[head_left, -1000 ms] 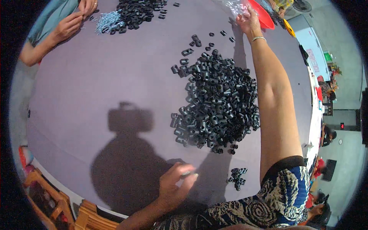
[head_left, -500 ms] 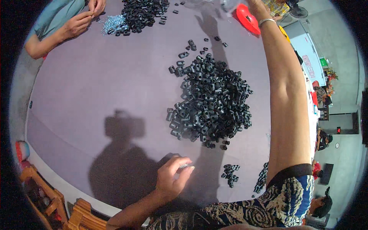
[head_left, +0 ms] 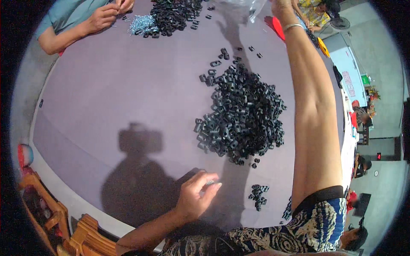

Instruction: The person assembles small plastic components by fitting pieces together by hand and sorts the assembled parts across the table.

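Note:
My left hand point(head_left: 197, 197) is curled above the near part of the table, thumb and forefinger closing around small silvery pieces point(head_left: 210, 182). To its far right lies a big heap of small black tubular parts point(head_left: 243, 115) with holes in them. My right arm stretches along the right side to the far edge. There my right hand point(head_left: 282, 6) is cut off by the picture's upper edge, beside a clear plastic bag point(head_left: 243, 9) and a red dish point(head_left: 278, 28); its fingers are not visible.
At the far left a co-worker's hands point(head_left: 109, 15) meet by a blue-silver pile of tiny pieces point(head_left: 143, 24) and another black heap point(head_left: 175, 17). A small black cluster point(head_left: 258, 197) lies near me on the right. Wooden chairs point(head_left: 85, 234) stand at the lower left.
The whole view has shifted, so the table's things sit further right. The clear bag at the far edge shows more fully, and my right hand is higher in the picture. My left hand keeps its grip.

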### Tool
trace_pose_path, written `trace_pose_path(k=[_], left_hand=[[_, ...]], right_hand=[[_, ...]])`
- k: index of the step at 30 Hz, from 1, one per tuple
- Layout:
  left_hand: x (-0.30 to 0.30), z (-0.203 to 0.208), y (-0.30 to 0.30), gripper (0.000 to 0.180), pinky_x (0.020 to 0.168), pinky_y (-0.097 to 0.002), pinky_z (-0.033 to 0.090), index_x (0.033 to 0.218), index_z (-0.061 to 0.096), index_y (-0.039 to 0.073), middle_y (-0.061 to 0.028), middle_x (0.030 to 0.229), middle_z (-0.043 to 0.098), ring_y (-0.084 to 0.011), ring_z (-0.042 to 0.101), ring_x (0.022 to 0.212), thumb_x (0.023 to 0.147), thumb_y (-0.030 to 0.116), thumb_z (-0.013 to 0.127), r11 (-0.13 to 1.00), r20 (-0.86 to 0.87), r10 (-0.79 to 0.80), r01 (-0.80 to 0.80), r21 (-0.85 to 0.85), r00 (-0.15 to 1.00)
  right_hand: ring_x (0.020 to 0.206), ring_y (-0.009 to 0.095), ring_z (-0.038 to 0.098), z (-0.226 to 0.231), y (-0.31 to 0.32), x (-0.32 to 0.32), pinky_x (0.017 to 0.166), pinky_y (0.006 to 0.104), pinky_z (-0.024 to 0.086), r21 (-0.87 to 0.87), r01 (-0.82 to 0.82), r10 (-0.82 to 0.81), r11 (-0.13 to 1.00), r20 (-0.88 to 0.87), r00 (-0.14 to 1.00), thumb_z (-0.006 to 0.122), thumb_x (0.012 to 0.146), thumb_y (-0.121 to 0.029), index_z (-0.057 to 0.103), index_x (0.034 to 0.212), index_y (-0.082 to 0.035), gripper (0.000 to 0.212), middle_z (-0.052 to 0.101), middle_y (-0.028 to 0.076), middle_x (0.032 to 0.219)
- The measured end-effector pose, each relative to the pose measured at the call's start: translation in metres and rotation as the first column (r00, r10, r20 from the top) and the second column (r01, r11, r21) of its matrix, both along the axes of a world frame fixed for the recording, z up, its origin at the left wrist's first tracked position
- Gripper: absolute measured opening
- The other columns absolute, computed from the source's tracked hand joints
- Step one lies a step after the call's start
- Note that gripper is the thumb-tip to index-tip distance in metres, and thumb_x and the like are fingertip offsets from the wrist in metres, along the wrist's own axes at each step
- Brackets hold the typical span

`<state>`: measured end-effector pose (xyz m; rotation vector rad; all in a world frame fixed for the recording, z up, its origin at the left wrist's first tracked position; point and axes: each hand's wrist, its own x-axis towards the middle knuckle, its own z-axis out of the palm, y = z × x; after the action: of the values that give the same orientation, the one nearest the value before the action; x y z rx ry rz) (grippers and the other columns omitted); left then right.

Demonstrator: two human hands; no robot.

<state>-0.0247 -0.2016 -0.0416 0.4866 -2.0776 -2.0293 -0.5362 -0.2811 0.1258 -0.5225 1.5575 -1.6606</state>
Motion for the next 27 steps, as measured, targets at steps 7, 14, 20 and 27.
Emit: trace_pose_path(k=[7,14,20,27], left_hand=[[-0.009,0.001,0.006,0.015,0.063,-0.0284,0.047,0.095,0.06,0.001,-0.0097,0.083,0.06,-0.0166,0.059,0.07,0.082,0.006,0.066,1.0,-0.064,0.01,-0.009,0.021,0.998],[-0.001,-0.001,0.009,0.017,0.063,-0.0296,0.048,0.097,0.06,0.001,-0.0102,0.082,0.06,-0.0189,0.06,0.071,0.082,0.007,0.067,1.0,-0.118,0.03,-0.031,-0.004,0.993],[-0.008,0.001,0.01,0.017,0.063,-0.0288,0.048,0.097,0.06,0.001,-0.0109,0.084,0.06,-0.0187,0.06,0.07,0.083,0.008,0.066,0.999,-0.152,0.027,-0.033,-0.036,0.988],[-0.002,0.004,0.014,0.016,0.061,-0.0286,0.047,0.096,0.059,0.001,-0.0106,0.082,0.059,-0.0183,0.058,0.067,0.083,0.007,0.067,0.991,-0.169,0.031,-0.052,-0.121,0.985]], right_hand=[[0.117,0.029,0.048,-0.058,-0.041,-0.02,0.097,0.036,0.037,0.187,0.242,0.051,0.952,-0.878,0.476,0.062,0.082,-0.035,0.06,0.118,-0.003,0.048,0.055,0.014,0.124],[0.124,0.026,0.042,-0.042,-0.011,0.01,0.1,0.045,0.031,0.037,0.152,-0.082,0.988,-0.707,0.702,0.059,0.085,-0.043,0.055,0.125,-0.01,0.052,0.052,0.009,0.129],[0.124,0.027,0.041,-0.051,0.029,-0.036,0.102,0.0436,0.03,-0.209,-0.395,0.27,0.895,-0.451,0.851,0.06,0.083,-0.047,0.053,0.128,-0.012,0.057,0.051,0.007,0.131],[0.106,0.028,0.053,-0.042,0.053,-0.046,0.089,0.0431,0.042,0.196,0.32,0.009,0.927,-0.865,0.502,0.065,0.079,-0.049,0.057,0.117,-0.006,0.058,0.057,0.014,0.119]])
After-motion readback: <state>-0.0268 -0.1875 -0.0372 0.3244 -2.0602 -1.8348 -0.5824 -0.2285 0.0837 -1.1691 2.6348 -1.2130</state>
